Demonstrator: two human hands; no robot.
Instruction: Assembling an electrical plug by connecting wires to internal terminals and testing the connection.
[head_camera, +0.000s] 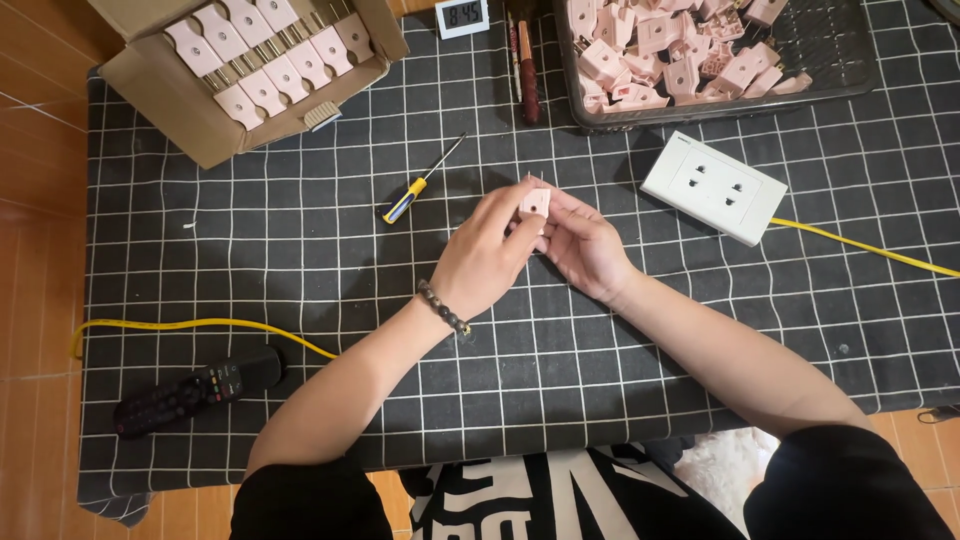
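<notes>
Both my hands meet over the middle of the black grid-patterned table cloth (300, 250). My left hand (485, 255), with a bead bracelet on its wrist, and my right hand (585, 245) together hold a small pink plug part (536, 201) between their fingertips. A small screwdriver (420, 183) with a yellow and blue handle lies on the cloth just left of my hands.
A cardboard box (160, 80) with rows of pink plugs stands at the back left. A dark tray (840, 60) of loose pink parts sits at the back right. A white socket block (714, 187) with a yellow cable lies right. A black remote (195, 388) lies front left.
</notes>
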